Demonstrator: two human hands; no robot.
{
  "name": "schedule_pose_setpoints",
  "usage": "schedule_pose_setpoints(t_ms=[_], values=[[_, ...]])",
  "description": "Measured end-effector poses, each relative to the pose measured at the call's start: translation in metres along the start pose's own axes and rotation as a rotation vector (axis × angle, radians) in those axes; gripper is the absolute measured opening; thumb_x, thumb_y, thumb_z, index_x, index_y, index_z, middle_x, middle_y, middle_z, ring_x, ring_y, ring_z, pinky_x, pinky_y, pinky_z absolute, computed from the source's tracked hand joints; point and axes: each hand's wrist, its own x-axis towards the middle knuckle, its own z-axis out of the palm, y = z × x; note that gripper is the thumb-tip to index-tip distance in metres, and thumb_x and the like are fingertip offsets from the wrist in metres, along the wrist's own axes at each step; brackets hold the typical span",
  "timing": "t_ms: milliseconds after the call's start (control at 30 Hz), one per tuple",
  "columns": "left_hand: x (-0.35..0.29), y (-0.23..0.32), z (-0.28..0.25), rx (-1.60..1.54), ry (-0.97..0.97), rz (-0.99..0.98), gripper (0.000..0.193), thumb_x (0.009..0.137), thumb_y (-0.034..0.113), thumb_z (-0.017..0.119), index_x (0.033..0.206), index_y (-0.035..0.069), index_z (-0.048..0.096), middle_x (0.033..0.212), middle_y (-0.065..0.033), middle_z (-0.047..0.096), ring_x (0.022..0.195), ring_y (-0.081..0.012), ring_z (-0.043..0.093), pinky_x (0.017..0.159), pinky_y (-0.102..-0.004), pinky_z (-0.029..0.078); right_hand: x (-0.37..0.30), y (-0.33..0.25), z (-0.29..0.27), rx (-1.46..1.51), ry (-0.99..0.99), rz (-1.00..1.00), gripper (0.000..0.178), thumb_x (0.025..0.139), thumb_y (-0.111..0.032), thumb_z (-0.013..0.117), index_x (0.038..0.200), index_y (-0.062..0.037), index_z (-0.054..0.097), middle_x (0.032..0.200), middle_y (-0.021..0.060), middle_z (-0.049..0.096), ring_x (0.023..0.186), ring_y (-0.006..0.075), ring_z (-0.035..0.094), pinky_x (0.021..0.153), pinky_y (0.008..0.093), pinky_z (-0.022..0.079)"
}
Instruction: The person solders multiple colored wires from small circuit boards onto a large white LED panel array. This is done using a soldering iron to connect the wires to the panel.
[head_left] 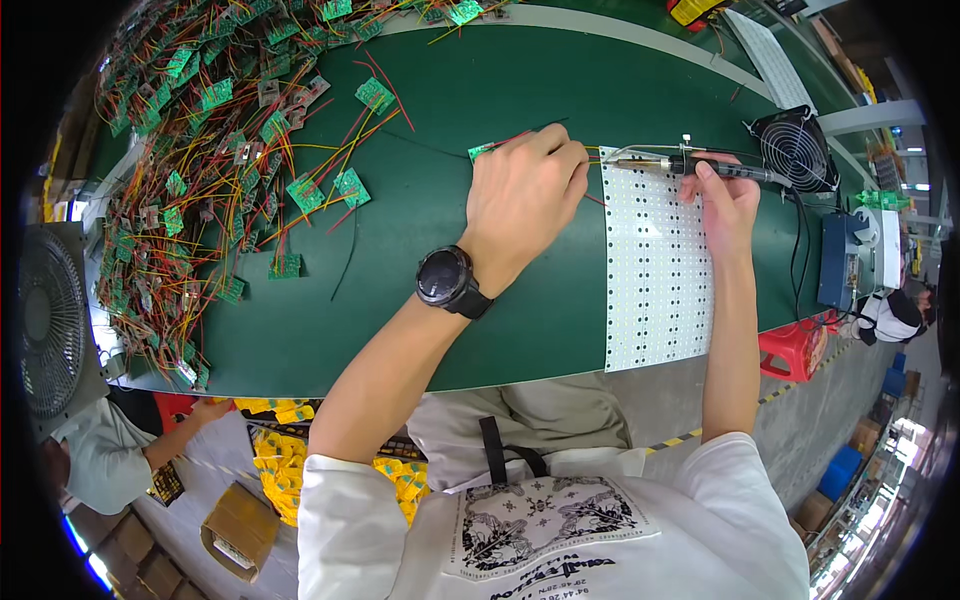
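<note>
My right hand (722, 195) is closed around a soldering iron (725, 170), black-handled with a thin metal feed tube beside it. Its tip lies over the top left corner of a white LED panel sheet (655, 270) dotted with rows of small squares and black spots. My left hand (525, 195), wearing a black watch (445, 278), is closed just left of that corner. A small green circuit board (481, 152) peeks out behind its knuckles, and thin red and yellow wires run from under the fingers to the panel corner. The fingertips are hidden.
A big heap of wired circuit boards (190, 200) covers the table's left side, with loose boards (350, 188) at its edge. A black cooling fan (796, 150) and a blue box unit (840, 260) stand right. Below left are yellow packets (278, 470) and another person's arm (175, 440).
</note>
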Motion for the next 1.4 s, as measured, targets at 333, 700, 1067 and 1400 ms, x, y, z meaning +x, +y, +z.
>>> schedule_pose_setpoints(t_ms=[333,700,1067,1400], values=[[-0.0010,0.0010,-0.0005,-0.013,0.002,-0.009,0.002,0.077,0.009,0.071,0.078,0.008,0.069,0.075,-0.0017,0.062,0.064,-0.0234,0.061,0.055,-0.0356,0.048,-0.0013,0.0002,0.0003,-0.011,-0.007,-0.009,0.022,0.090,-0.007,0.065,0.107,0.0059,0.062,0.078,0.0136,0.067,0.062,0.0180,0.063,0.057,0.0285,0.048],[-0.0005,0.0017,-0.0015,-0.032,-0.007,0.004,0.004,0.077,0.008,0.067,0.075,0.004,0.068,0.074,-0.0060,0.059,0.066,-0.0262,0.062,0.054,-0.0383,0.050,-0.0014,-0.0010,0.0007,-0.005,0.006,-0.018,0.022,0.090,-0.007,0.065,0.107,0.0064,0.063,0.077,0.0134,0.066,0.063,0.0175,0.063,0.057,0.0279,0.047],[-0.0005,0.0018,-0.0007,-0.094,0.021,-0.035,0.004,0.077,0.009,0.067,0.076,0.005,0.068,0.075,-0.0051,0.062,0.066,-0.0268,0.063,0.057,-0.0386,0.051,-0.0013,-0.0016,0.0022,0.030,0.014,-0.029,0.021,0.090,-0.005,0.065,0.107,0.0062,0.063,0.078,0.0125,0.066,0.062,0.0168,0.062,0.057,0.0274,0.046],[0.0005,-0.0002,0.0020,-0.049,0.050,-0.029,0.004,0.081,0.012,0.072,0.081,0.007,0.072,0.075,-0.0005,0.065,0.057,-0.0178,0.063,0.050,-0.0300,0.047,-0.0007,-0.0017,0.0023,0.026,0.018,-0.027,0.021,0.091,-0.007,0.065,0.107,0.0061,0.063,0.079,0.0127,0.067,0.062,0.0163,0.062,0.056,0.0267,0.046]])
